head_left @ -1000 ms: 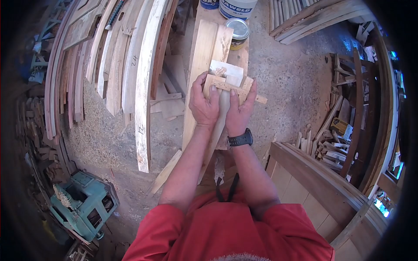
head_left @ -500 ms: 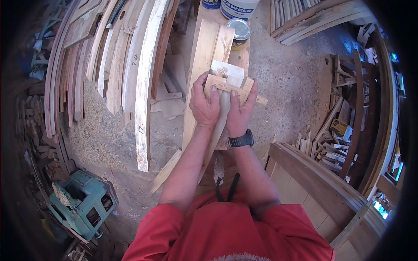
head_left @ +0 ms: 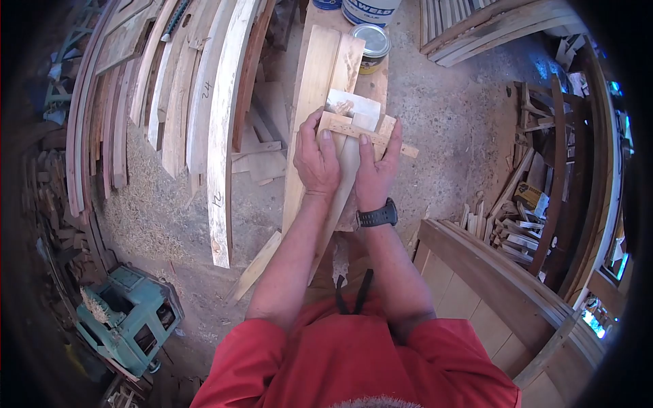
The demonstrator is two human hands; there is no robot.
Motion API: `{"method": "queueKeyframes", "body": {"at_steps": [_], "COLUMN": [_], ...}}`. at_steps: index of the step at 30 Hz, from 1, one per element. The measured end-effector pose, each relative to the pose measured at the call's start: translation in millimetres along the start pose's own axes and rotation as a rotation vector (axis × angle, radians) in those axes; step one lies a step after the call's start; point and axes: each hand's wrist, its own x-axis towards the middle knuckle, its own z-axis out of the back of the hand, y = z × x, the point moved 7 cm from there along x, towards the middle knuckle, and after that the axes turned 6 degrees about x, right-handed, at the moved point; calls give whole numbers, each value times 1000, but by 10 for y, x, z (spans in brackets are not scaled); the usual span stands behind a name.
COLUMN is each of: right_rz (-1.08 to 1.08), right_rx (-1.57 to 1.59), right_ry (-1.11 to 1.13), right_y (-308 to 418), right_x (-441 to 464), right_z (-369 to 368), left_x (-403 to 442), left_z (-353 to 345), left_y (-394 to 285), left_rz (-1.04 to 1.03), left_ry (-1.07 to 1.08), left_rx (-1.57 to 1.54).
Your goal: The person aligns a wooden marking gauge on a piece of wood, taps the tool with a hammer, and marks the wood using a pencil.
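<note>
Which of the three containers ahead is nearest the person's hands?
The round tin with the silver metal lid; the white-and-blue bucket and the blue container stand farther off.

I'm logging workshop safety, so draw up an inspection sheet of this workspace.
Surface: narrow wooden bench bearing light boards.
Job's things: wooden crosspiece beside a pale wooden block.
Clutter: lidded can and white bucket toward the bench's far end; wood shavings on the floor.
Hands: left hand and right hand both grip the wooden crosspiece, thumbs on the near side.
Cables: nothing seen.
Surroundings: long boards at left, green machine at lower left, offcuts heaped at right.
</note>
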Motion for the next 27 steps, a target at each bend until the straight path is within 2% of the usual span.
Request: {"method": "queueKeyframes", "body": {"at_steps": [2,8,14,17,19,22,27], "right_rz": [-28,32,9,-55,33,57,-13], "right_rx": [70,-109,-34,101,-103,-150,-2], "right_ry": [-7,26,14,20,33,26,27], "right_y": [2,-22,10,35,64,-24,44], "right_x": [-9,-114,8,28,-47,-157,-2], "right_z": [1,45,-6,-28,9,23,-39], "left_x": [3,10,4,6,2,22,1], "left_z": [9,37,46,47,48,44,55], "left_y": [-50,-89,-80,-95,-98,-81,-68], "left_rz": [-14,-83,-93,-82,-78,-89,-77], "left_ry": [8,3,-6,-3,-4,-9,-17], "left_rx": [38,38,27,13,20,25,24]}}
